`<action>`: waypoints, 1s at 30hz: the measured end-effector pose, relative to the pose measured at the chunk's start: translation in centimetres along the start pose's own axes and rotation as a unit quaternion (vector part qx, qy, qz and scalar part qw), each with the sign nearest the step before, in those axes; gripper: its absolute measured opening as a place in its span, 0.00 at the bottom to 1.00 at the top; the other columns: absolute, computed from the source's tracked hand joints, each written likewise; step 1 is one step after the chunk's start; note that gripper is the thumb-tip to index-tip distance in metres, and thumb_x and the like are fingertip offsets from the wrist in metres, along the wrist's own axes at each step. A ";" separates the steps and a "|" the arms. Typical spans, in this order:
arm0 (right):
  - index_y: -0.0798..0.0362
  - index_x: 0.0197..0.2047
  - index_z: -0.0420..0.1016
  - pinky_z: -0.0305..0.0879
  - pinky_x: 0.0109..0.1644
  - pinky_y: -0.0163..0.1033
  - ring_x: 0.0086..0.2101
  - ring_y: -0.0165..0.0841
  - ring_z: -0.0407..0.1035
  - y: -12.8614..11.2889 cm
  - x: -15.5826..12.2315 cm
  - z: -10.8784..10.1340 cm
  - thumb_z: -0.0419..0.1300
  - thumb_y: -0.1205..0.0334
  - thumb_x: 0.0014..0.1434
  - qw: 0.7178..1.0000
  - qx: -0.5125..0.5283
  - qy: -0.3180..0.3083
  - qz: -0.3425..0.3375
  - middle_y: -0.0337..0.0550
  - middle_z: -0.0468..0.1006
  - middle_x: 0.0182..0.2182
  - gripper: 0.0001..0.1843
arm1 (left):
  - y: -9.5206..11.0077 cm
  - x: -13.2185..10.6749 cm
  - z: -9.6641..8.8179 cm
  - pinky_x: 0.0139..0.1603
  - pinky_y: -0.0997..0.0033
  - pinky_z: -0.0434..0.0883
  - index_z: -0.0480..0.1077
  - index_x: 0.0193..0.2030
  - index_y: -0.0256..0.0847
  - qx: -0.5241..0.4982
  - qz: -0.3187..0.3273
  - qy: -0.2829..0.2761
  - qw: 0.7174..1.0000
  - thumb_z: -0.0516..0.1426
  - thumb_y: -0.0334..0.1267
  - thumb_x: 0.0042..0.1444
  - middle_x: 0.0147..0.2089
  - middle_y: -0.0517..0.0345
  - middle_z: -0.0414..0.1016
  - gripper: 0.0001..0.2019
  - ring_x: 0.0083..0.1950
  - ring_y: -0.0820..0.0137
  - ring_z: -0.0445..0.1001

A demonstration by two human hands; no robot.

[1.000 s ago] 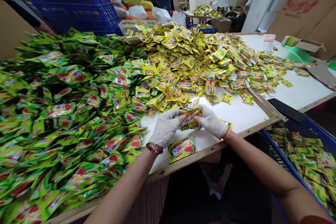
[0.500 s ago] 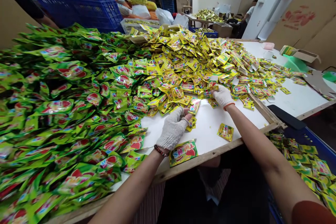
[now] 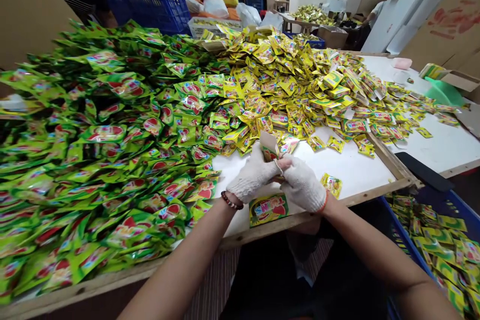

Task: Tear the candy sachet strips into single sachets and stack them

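My fingers clench a foil sachet (image 3: 269, 146) between my knit-gloved left hand (image 3: 253, 176) and right hand (image 3: 303, 185); slippery foil could slide free onto the yellow sachet heap (image 3: 285, 95).

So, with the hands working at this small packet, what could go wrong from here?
The small packet between the left hand and right hand could slip onto the table. The large printed packet lies near the wooden rim just below the hands, so an arm might push it off. The green sachets and yellow sachets touch, so they could perhaps get mixed.
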State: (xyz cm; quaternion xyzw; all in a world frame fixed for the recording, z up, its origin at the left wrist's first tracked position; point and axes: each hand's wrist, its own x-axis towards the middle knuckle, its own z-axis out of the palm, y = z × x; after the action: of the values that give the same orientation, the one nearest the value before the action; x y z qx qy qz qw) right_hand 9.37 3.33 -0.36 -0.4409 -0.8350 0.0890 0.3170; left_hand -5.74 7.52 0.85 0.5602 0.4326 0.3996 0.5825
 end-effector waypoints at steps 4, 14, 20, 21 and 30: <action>0.48 0.47 0.75 0.70 0.57 0.47 0.51 0.41 0.71 -0.3 -0.1 -1.0 0.54 0.73 0.54 0.989 0.149 -0.009 0.020 0.47 0.76 0.49 0.19 | -0.3 0.1 -1.9 0.38 0.66 0.70 0.61 0.46 0.42 0.177 0.018 0.118 0.977 0.61 0.53 0.52 0.38 0.58 0.73 0.22 0.37 0.66 0.73; 0.53 0.43 0.74 0.69 0.30 0.39 0.28 0.35 0.71 1.3 -1.3 -3.3 0.58 0.48 0.60 0.930 0.213 0.104 0.281 0.44 0.79 0.31 0.17 | -1.2 -2.8 -1.8 0.46 0.61 0.69 0.67 0.55 0.39 0.576 0.177 0.044 0.797 0.60 0.44 0.51 0.47 0.46 0.73 0.25 0.48 0.55 0.73; 0.52 0.35 0.74 0.65 0.40 0.40 0.35 0.38 0.72 1.8 -1.0 -4.3 0.56 0.56 0.60 0.973 0.031 0.066 0.217 0.45 0.80 0.32 0.09 | -0.7 -2.6 -2.2 0.45 0.61 0.69 0.68 0.55 0.38 0.580 0.218 -0.022 0.785 0.60 0.39 0.49 0.46 0.47 0.73 0.25 0.46 0.56 0.73; 0.51 0.36 0.74 0.65 0.40 0.40 0.35 0.38 0.72 1.8 -1.0 -4.3 0.56 0.57 0.60 0.974 0.027 0.073 0.213 0.45 0.80 0.32 0.09 | -0.7 -2.6 -2.2 0.44 0.61 0.69 0.68 0.55 0.38 0.581 0.217 -0.025 0.784 0.60 0.39 0.49 0.45 0.47 0.73 0.24 0.46 0.56 0.73; 0.50 0.42 0.76 0.69 0.44 0.43 0.38 0.41 0.75 0.4 -1.4 -2.4 0.58 0.51 0.63 0.937 0.087 0.241 0.238 0.47 0.82 0.37 0.13 | -0.5 -3.1 -1.4 0.42 0.62 0.69 0.69 0.51 0.38 0.593 0.152 0.036 0.790 0.60 0.45 0.52 0.45 0.47 0.74 0.22 0.46 0.55 0.74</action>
State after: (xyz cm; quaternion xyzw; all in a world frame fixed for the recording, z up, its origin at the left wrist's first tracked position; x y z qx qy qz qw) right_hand 11.64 2.14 0.73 -0.6053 -0.5932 0.1252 0.5158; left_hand -8.06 4.98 0.49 0.8392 0.5145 0.1683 0.0516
